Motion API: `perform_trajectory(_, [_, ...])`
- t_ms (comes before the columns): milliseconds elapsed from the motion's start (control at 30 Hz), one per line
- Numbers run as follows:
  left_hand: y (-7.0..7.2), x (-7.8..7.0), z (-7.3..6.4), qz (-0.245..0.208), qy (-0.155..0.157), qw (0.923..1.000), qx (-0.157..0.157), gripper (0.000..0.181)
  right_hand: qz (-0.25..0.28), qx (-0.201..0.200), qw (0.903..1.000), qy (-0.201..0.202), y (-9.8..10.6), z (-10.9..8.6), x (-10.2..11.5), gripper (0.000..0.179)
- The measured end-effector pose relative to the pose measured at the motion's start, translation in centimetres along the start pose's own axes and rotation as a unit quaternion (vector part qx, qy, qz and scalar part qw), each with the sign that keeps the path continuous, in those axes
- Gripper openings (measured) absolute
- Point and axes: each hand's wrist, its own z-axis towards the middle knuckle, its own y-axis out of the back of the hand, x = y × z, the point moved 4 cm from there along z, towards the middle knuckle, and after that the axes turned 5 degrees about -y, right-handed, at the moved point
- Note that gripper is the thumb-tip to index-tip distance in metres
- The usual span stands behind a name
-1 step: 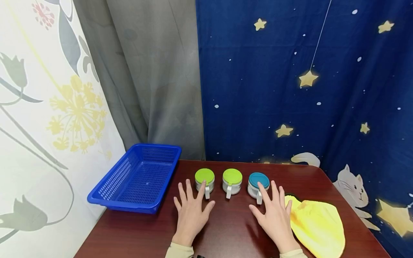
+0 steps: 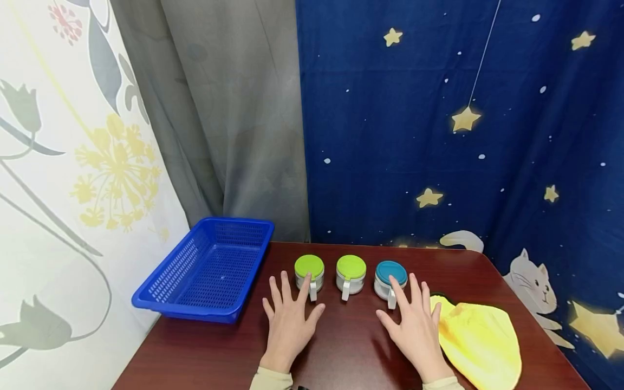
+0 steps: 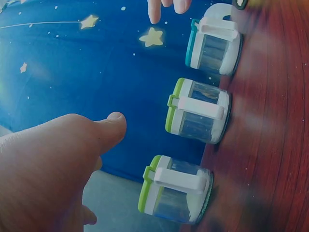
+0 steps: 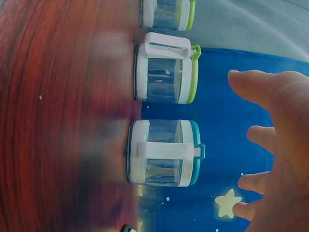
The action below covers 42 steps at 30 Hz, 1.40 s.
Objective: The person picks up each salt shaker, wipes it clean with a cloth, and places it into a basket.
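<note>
Three clear seasoning jars with white handles stand upright in a row on the dark red table. The left jar (image 2: 309,265) and the middle jar (image 2: 351,267) have green lids; the right jar (image 2: 391,271) has a teal lid. My left hand (image 2: 288,327), fingers spread, hovers in front of the left jar, its index fingertip overlapping that jar in the head view. Fingers likewise spread, my right hand (image 2: 418,333) is in front of the teal-lidded jar. In both wrist views the hands are apart from the jars and hold nothing.
A blue plastic basket (image 2: 222,311) sits at the table's left side. To the right of my right hand lies a yellow cloth (image 2: 482,341) with a dark edge. Curtains, grey (image 2: 244,108) and starry blue (image 2: 380,135), hang behind the table (image 2: 341,346).
</note>
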Motion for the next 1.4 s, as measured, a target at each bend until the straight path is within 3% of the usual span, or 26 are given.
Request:
perform_trajectory(267, [0.1, -0.1, 0.1, -0.016, 0.007, 0.9999, -0.002, 0.076, 0.006, -0.008, 0.9999, -0.005, 0.3, 0.1, -0.4, 0.086])
perform_trajectory(500, [1.3, -0.3, 0.7, -0.058, 0.009, 0.9982, -0.012, 0.072, 0.013, -0.048, 0.9985, -0.023, 2.5, 0.8, -1.6, 0.081])
perform_trajectory(800, [2.9, -0.4, 1.4, -0.054, -0.024, 0.9973, -0.042, 0.067, -0.036, 0.017, 0.9981, -0.047, 4.6, 0.9, -5.4, 0.077])
perform_trajectory(1033, [2.3, -0.2, 1.7, -0.059, -0.042, 0.9963, -0.047, 0.064, -0.084, 0.018, 0.9963, -0.005, 6.1, 0.5, -7.3, 0.071])
perform_trajectory(1200, [1.2, 0.8, 2.5, -0.096, -0.018, 0.9947, -0.031, 0.059, -0.117, 0.018, 0.9929, 0.005, 6.9, 0.2, -8.2, 0.068])
perform_trajectory(1400, [-0.1, 1.8, 3.2, -0.128, 0.022, 0.9915, -0.007, 0.054, -0.157, 0.074, 0.9846, -0.018, 6.9, -0.7, -9.9, 0.071])
